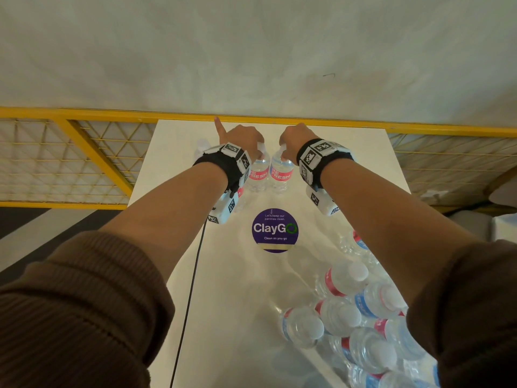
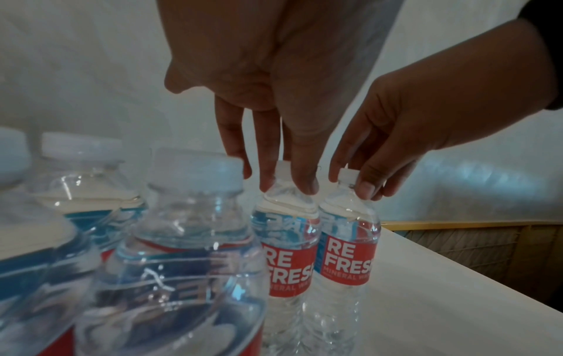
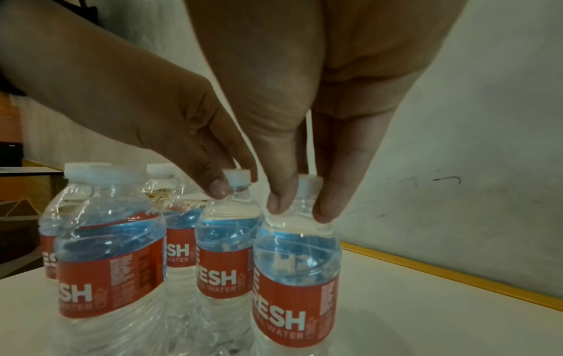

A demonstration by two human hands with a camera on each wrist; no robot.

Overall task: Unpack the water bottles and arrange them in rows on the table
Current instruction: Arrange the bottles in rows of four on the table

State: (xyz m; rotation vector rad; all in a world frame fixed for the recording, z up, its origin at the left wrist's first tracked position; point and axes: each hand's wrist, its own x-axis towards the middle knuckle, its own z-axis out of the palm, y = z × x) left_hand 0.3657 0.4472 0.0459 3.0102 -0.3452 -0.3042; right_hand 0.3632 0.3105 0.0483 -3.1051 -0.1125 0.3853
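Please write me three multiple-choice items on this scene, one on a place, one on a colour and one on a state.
1. Where do the two held bottles stand?
A. At the table's far end, near the yellow rail
B. On the purple sticker
C. Inside the plastic pack

2. What colour is the band with the large white letters on the held bottles' labels?
A. Green
B. Red
C. Yellow

3. How does each hand hold its bottle?
A. Palm flat on the cap
B. Fist round the label
C. Fingertips pinching the neck below the cap

Answers:
1 A: the left bottle and right bottle stand upright beyond the purple sticker, by the yellow rail.
2 B: both wrist views show red.
3 C: the left hand and right hand each pinch a neck.
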